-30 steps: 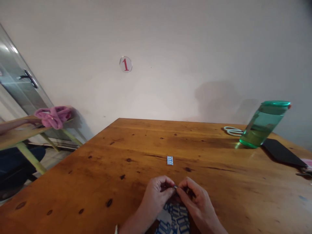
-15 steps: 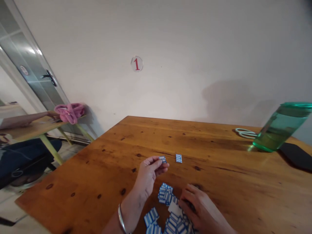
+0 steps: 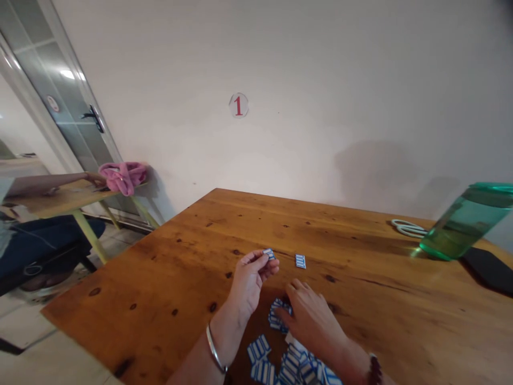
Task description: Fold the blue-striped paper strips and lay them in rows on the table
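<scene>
My left hand (image 3: pixel 253 272) pinches a small card with blue and white stripes (image 3: pixel 269 254) between thumb and fingertips, held up above the wooden table (image 3: pixel 192 251). My right hand (image 3: pixel 310 313) is reaching over a pile of similar striped cards (image 3: pixel 276 315), its thumb apart from the fingers and over the cards. Nothing shows in its grip, though the fingertips' underside is hidden. Beyond both hands lies a single striped card (image 3: pixel 300 261). More loose striped cards (image 3: pixel 296 363) are heaped near the bottom edge, partly covered by my right forearm.
On the right stand a green translucent bottle (image 3: pixel 465 227), a white coiled cable (image 3: pixel 407 228) and a dark flat object (image 3: pixel 487 270). To the left, another person's arm (image 3: pixel 52 184) rests on a separate table near a pink cloth (image 3: pixel 125 176). A wall closes off the far side.
My right hand has moved forward from the nearer heap to the upper cluster of cards. My left hand still holds its card. The whole view has shifted slightly.
</scene>
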The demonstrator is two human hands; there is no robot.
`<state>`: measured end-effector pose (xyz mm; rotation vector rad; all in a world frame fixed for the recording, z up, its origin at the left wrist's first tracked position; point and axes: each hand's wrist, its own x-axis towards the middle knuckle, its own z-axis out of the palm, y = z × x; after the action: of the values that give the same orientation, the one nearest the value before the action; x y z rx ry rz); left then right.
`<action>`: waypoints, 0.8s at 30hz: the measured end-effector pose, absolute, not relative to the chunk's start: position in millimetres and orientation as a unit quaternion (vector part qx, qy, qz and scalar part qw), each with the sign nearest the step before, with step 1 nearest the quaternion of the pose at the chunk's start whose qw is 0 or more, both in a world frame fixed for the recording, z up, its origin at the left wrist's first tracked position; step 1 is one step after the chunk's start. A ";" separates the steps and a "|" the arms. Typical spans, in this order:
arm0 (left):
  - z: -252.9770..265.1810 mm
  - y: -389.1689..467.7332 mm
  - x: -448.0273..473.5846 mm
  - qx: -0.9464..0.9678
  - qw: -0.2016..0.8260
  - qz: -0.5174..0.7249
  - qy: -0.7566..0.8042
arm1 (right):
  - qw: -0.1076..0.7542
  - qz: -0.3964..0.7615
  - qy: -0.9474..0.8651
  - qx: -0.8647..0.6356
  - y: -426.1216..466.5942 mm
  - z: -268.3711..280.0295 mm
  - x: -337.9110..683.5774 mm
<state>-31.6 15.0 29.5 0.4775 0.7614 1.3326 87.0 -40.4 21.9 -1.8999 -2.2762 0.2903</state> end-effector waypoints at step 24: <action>27.2 16.6 -34.9 0.206 0.693 0.623 0.298 | 0.326 0.331 -0.675 -0.572 -14.1 15.9 106.6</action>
<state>-34.9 16.6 27.2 0.4613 0.6659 1.3928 106.6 -14.1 15.9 -1.5002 -1.7698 0.8680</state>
